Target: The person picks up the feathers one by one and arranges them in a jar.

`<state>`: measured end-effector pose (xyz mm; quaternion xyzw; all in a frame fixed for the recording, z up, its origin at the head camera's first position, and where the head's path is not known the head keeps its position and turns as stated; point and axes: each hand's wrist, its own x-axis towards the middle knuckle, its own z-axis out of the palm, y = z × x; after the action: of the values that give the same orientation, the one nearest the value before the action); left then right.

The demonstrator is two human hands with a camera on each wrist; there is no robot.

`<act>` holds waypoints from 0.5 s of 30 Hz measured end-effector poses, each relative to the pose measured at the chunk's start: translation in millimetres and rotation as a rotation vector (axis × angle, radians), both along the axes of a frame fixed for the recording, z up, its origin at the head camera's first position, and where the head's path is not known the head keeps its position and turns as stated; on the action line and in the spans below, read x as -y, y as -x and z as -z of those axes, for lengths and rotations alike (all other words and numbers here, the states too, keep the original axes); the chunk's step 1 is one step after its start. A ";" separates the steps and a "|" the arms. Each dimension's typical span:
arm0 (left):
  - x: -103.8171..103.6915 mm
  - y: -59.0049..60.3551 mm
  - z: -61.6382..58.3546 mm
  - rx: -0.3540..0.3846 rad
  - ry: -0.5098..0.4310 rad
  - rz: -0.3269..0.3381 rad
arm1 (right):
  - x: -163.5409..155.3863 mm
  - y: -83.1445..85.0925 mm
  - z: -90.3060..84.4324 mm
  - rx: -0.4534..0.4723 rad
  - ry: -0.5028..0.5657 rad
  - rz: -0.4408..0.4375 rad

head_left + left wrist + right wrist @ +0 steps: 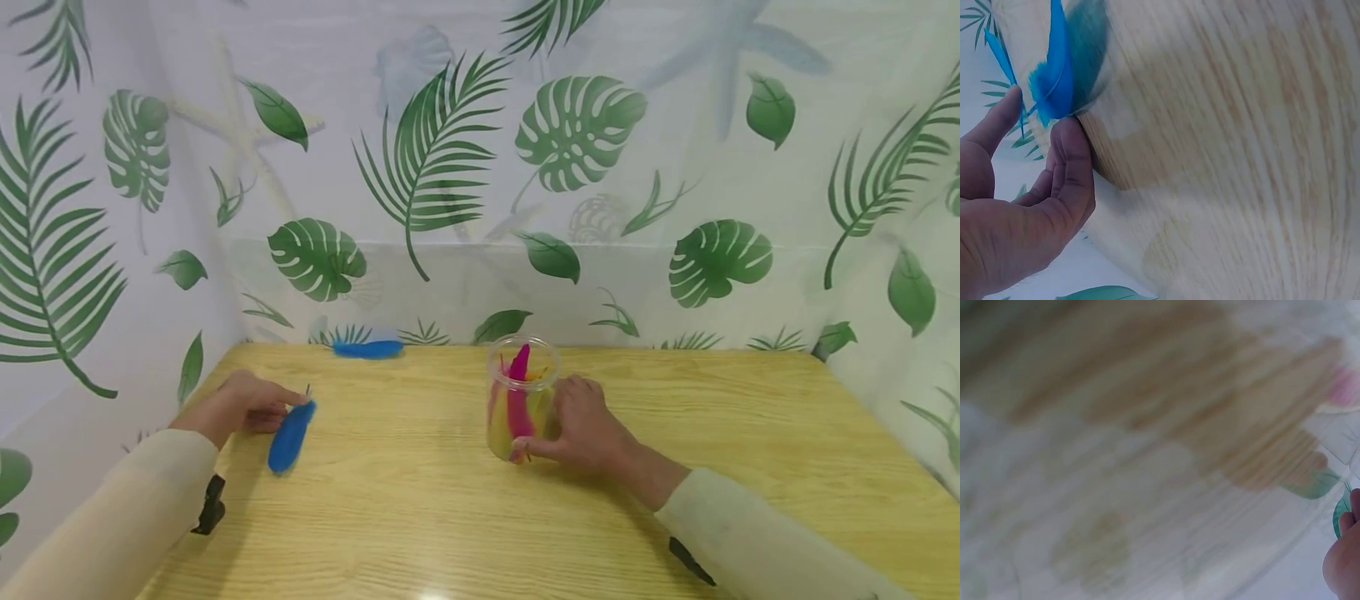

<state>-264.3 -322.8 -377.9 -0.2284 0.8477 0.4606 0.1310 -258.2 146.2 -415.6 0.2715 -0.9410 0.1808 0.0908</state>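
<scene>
My left hand [251,400] is at the left of the table, its index fingertip at the quill end of a blue feather [291,437]. In the left wrist view, a gap shows between the thumb and the fingers [1071,147], with the feather [1060,69] just beyond the fingertips. My right hand [588,425] grips a clear plastic cup [523,385] from its right side, thumb in front and fingers behind. Inside the cup stand a magenta feather [517,400] and some yellow ones. Only part of the right hand [1342,559] enters the right wrist view.
Another blue feather [367,349] lies at the back edge of the wooden table [420,517], left of the cup. A white leaf-printed cloth [465,192] hangs behind the table and along both sides.
</scene>
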 end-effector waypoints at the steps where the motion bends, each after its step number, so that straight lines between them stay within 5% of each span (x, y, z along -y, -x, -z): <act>1: -0.9 0.7 0.6 0.001 0.027 0.020 | -0.3 -0.4 -0.3 -0.001 -0.003 0.000; 6: -7.8 3.7 1.0 0.012 0.145 0.092 | -1.6 -1.5 -0.7 -0.001 -0.006 0.001; 15: -12.3 10.7 2.1 0.046 0.320 0.125 | -1.3 -1.2 0.3 -0.008 -0.011 0.005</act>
<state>-275.0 -310.4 -379.9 -0.2035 0.9195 0.3055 0.1409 -257.1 147.5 -415.9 0.2704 -0.9422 0.1745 0.0934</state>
